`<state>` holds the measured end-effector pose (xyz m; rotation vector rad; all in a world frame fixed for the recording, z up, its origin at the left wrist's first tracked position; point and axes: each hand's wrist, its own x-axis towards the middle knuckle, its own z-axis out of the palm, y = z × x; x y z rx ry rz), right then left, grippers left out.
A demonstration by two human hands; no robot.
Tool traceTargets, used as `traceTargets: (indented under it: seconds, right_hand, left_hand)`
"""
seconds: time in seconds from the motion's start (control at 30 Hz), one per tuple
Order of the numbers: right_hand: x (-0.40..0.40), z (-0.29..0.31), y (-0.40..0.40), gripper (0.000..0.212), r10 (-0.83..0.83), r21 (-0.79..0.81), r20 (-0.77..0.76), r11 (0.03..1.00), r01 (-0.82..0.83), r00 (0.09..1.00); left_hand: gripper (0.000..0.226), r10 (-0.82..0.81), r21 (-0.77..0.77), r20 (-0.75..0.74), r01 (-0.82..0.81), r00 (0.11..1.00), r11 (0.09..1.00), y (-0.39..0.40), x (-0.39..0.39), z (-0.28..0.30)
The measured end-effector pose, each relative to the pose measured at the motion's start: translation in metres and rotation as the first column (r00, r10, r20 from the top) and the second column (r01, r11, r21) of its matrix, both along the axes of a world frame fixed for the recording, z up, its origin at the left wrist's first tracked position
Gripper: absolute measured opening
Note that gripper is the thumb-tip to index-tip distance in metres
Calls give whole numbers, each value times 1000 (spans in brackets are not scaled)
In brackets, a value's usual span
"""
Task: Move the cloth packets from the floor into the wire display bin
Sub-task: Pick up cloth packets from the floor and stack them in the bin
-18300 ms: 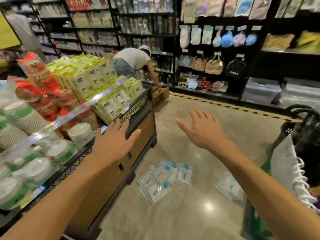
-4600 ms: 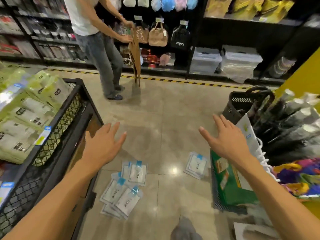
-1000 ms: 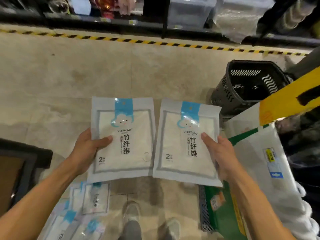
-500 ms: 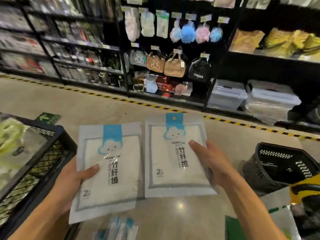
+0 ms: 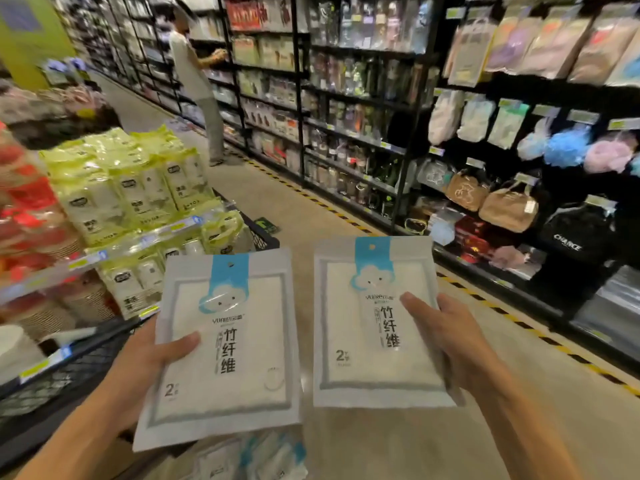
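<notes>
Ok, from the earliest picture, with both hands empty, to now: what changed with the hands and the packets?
Both hands took hold of cloth packets from the floor: the left hand now grips one packet, the right hand grips another packet, both raised beside the wire display bin. The view has lifted since a second ago. Unchanged: more packets on the floor, neither held packet in the bin yet.

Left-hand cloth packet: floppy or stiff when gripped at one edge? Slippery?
The cloth packet likely holds fairly flat: the left hand holds only its left edge, yet it barely sags. Probably light, since a thumb-over-front grip carries it. The glossy film wrapper suggests it could slip under a loose grip.
</notes>
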<state>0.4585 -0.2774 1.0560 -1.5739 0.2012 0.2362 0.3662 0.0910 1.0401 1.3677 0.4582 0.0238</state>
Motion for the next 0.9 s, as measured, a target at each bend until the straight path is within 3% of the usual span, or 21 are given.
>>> traceTargets:
  seconds: [0.1,0.2,0.33,0.43,0.5,0.6,0.73,0.83,0.9]
  right_hand:
    - [-11,4,7,22,146,-1,-2,989,-146,989]
    - [-22,9,20,21,255,-1,19,967,-255,967]
    - [-37,19,51,20,385,39,41,922,-386,922]
    - [-50,27,87,23,476,27,70,878,-478,877]
    - [-62,31,115,23,536,32,85,841,-540,840]
    - [-87,34,160,23,635,51,95,766,-641,767]
    - [-137,36,225,21,748,40,109,655,-755,655]
    - [-189,38,272,18,823,42,109,556,-830,557]
    - [-228,37,302,19,863,34,109,492,-870,493]
  left_hand:
    - [47,73,-37,15,-72,997,997,-8,-46,5]
    - [79,133,2,15,-133,991,991,-5,-92,12]
    - [85,256,31,41,-257,966,966,5,-154,27]
    - [55,377,23,102,-381,920,924,15,-204,32]
    - [51,449,-2,114,-452,886,892,22,-239,34]
    - [71,568,9,116,-573,815,820,28,-293,38]
    - [65,702,86,126,-712,701,697,38,-375,41]
    - [99,784,96,119,-793,609,602,47,-449,38]
    - [89,825,69,132,-835,549,545,52,-499,37]
